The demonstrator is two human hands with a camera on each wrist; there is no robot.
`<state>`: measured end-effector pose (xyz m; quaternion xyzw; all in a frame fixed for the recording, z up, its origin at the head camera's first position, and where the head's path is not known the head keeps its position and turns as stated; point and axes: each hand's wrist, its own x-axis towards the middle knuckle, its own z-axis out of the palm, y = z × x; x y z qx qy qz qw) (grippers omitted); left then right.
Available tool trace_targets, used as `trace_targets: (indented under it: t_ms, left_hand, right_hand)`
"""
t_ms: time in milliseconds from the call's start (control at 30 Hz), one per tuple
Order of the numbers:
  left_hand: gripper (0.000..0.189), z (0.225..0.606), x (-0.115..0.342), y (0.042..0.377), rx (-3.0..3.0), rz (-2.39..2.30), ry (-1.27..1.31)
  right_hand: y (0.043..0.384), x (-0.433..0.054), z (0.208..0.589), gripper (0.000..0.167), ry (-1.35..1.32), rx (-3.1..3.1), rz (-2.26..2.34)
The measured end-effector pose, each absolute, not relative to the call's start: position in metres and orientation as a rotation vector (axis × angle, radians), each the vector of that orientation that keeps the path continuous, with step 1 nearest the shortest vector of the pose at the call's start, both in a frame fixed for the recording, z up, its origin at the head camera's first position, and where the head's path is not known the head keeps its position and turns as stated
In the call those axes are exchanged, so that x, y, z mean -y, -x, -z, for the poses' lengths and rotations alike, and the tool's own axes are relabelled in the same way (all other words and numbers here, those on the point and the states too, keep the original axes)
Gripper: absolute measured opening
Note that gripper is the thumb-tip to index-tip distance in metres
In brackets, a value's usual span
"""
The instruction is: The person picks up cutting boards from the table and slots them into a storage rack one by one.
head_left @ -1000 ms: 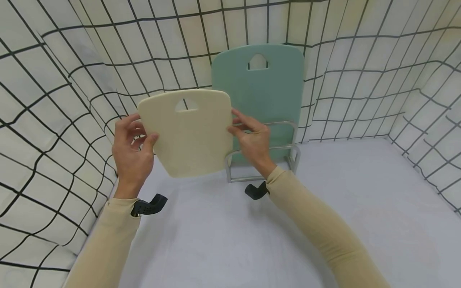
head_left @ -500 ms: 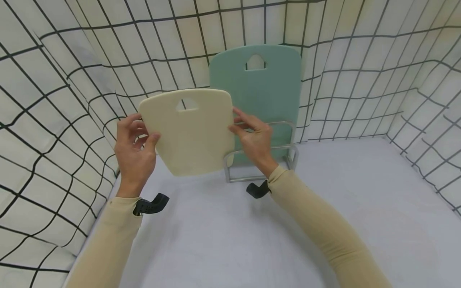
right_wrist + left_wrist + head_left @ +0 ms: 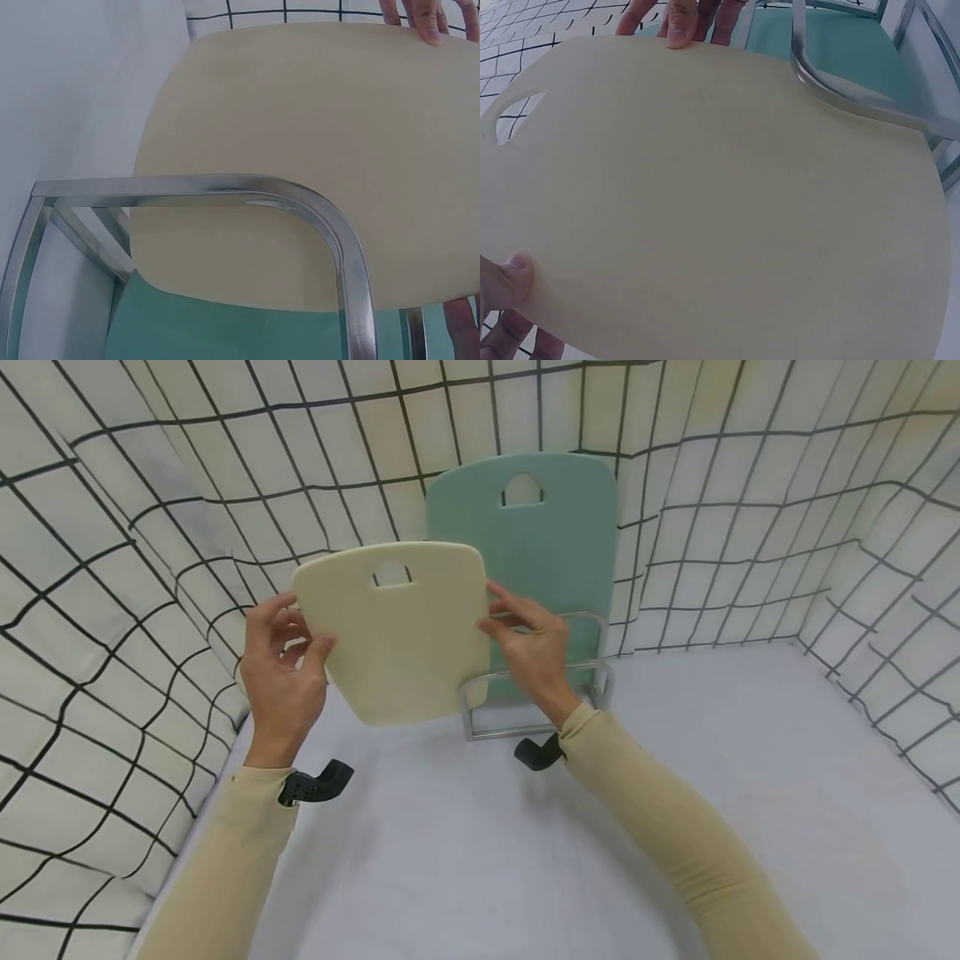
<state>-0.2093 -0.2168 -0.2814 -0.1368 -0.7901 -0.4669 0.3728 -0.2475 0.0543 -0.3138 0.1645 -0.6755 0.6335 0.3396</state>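
Note:
A cream cutting board with a handle hole is held up by both hands. The left hand pinches its left edge, thumb on the near face. At the right edge, the right hand grips it between thumb and fingers. The board's lower right corner lies behind the front loop of a metal rack, as the right wrist view shows with the rack bar crossing the board. A green cutting board stands upright in the rack, behind the cream one, which hides its left part.
The rack stands on a white-covered table. Behind and at both sides rise white walls with a black grid. A black wrist camera mount sits on the left wrist, another on the right.
The cream board and both hands have shifted slightly right relative to the rack, so the board's corner overlaps the rack a bit more. The head view has turned slightly. Both grips are unchanged.

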Motion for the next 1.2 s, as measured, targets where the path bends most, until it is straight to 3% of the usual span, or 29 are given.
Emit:
trace_targets:
  t_ms: [1200]
  left_hand:
    - [0.05, 0.277, 0.187, 0.215, 2.01, 1.223, 0.415]
  right_hand:
    - [0.244, -0.085, 0.311, 0.045, -0.378, 1.779, -1.592]
